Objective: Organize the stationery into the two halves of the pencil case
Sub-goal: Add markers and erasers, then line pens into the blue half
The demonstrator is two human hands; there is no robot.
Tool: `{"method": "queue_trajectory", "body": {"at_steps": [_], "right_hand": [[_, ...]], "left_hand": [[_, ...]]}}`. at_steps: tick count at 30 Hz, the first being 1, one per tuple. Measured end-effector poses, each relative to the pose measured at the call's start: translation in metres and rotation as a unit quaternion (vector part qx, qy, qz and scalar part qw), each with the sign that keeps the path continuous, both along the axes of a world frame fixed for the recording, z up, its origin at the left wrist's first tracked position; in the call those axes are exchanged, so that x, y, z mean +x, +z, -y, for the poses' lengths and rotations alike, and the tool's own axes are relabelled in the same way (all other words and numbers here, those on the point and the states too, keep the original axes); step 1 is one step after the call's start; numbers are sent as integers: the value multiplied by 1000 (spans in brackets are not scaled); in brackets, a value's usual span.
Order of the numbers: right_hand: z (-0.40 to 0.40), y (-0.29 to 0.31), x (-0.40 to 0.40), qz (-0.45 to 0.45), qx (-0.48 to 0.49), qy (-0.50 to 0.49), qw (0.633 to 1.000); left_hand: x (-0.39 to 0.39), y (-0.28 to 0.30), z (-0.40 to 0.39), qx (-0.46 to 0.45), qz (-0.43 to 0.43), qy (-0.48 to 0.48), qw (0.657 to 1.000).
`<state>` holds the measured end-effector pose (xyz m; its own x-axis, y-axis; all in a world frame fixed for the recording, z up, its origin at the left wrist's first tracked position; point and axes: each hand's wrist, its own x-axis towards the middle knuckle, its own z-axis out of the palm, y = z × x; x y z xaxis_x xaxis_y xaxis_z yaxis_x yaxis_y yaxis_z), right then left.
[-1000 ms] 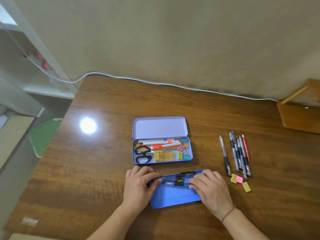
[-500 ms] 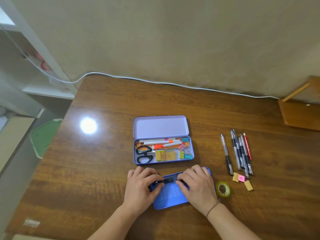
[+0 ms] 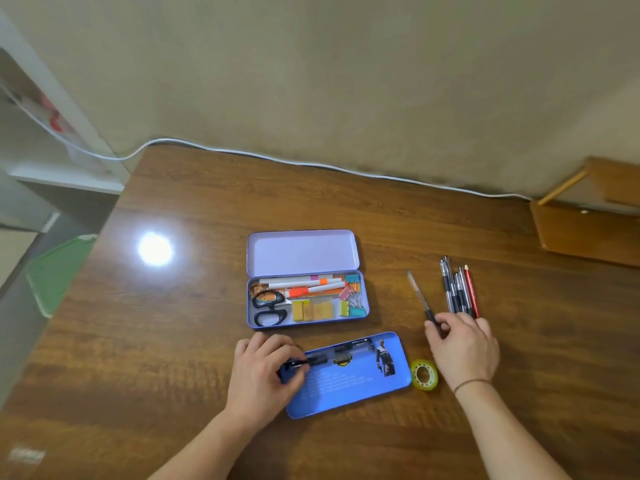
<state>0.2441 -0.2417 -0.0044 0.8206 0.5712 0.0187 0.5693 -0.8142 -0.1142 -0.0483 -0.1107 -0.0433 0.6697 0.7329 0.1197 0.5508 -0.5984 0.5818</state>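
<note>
Right hand [image 3: 462, 351] pinches a single pen [image 3: 420, 299] beside the pen cluster [image 3: 459, 289]. Left hand [image 3: 265, 372] grips a black pen [image 3: 311, 361] in the blue tray [image 3: 346, 389], whose printed text is illegible. Purple case [image 3: 301, 251] lies open beyond.

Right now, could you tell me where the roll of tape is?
The tape roll lies on the table, just right of the blue tray, below the right hand.

**Hands split between blue tray and loose pens**

The left hand [image 3: 265, 372] pinches a black pen [image 3: 313, 361] at the blue tray [image 3: 349, 386]. The right hand [image 3: 462, 348] grips a clear pen [image 3: 417, 294] beside the pen cluster [image 3: 459, 289]. A tape roll [image 3: 424, 374] sits just beside the tray.
</note>
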Motion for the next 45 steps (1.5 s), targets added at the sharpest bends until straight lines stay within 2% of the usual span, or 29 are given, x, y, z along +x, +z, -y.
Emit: {"method": "queue_trajectory", "body": {"at_steps": [2, 4, 7, 8, 10, 18, 22, 27, 28, 31, 34, 36, 38, 41, 43, 45], "right_hand": [[3, 4, -7, -20, 106, 5, 994], [8, 10, -20, -54, 190, 108, 974], [19, 5, -44, -48, 155, 356, 920], [21, -2, -50, -41, 131, 402, 905], [22, -17, -57, -27, 98, 433, 896], [-1, -19, -77, -38, 109, 327, 938], [-7, -21, -88, -105, 104, 253, 956], [-10, -22, -98, -175, 109, 212, 955], [-10, -18, -97, -171, 113, 214, 955], [-9, -5, -72, -55, 135, 214, 966], [-6, 4, -18, -18, 142, 16, 990], [-5, 6, 10, -20, 49, -77, 996], [-6, 3, 23, -25, -8, -95, 995], [-6, -1, 30, 1, -24, -82, 996], [-6, -3, 28, 13, -19, -69, 997], [-4, -1, 24, 10, 27, -53, 998]], "left_hand": [[0, 1, 0, -2, 1, -1, 1000], [0, 1, 0, -4, 1, -2, 1000], [1, 1, 0, -7, 1, -1, 1000], [1, 1, 0, -8, 1, 0, 1000], [1, 1, 0, -9, 4, 2, 1000], [-1, 2, -1, -20, 6, -2, 1000], [-1, 2, -1, -12, 14, -9, 1000], [0, 0, 0, 3, 2, -22, 1000], [0, 0, 0, 2, 2, -19, 1000], [0, 0, 0, -2, 3, -17, 1000], [1, 0, 0, -4, 1, -14, 1000], [1, 0, 0, -6, -1, -13, 1000], [0, 0, -1, -8, -4, -13, 1000], [1, 1, -1, -7, -2, -11, 1000], [1, 1, -1, -6, 0, -10, 1000], [1, 2, -1, -11, 0, -9, 1000]]}}
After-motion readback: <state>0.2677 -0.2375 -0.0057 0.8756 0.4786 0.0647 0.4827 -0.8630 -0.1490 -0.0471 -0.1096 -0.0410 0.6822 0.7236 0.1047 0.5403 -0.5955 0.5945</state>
